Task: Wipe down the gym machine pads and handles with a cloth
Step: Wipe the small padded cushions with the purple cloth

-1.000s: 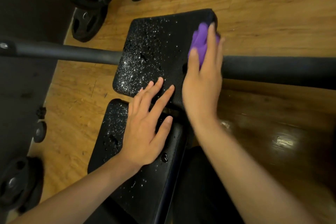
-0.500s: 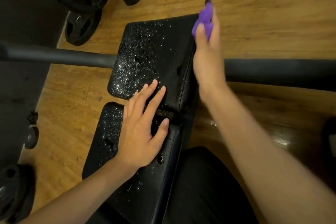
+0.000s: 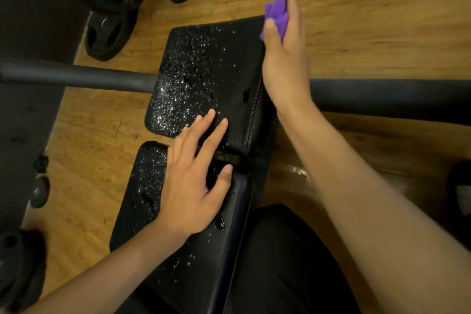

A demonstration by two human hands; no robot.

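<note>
Two black bench pads lie end to end, both speckled with water droplets: the far pad (image 3: 204, 79) and the near pad (image 3: 153, 186). My left hand (image 3: 193, 183) rests flat with spread fingers across the gap between them. My right hand (image 3: 285, 58) is at the far pad's right edge, turned on its side, and pinches a purple cloth (image 3: 276, 11) between thumb and fingers. The cloth sticks out past the pad's far right corner, over the floor. A black padded bar (image 3: 387, 97) runs crosswise under the far pad.
The bar's thinner left end (image 3: 76, 76) reaches to the left edge. Black weight plates (image 3: 109, 33) lean at the upper left, more plates (image 3: 17, 262) lie at the lower left. Wooden floor (image 3: 369, 20) surrounds the bench. A dark trouser leg (image 3: 280, 262) is beside the near pad.
My right hand slid the purple cloth off the far pad's right top and up past its far corner. My left hand stayed pressed over the gap.
</note>
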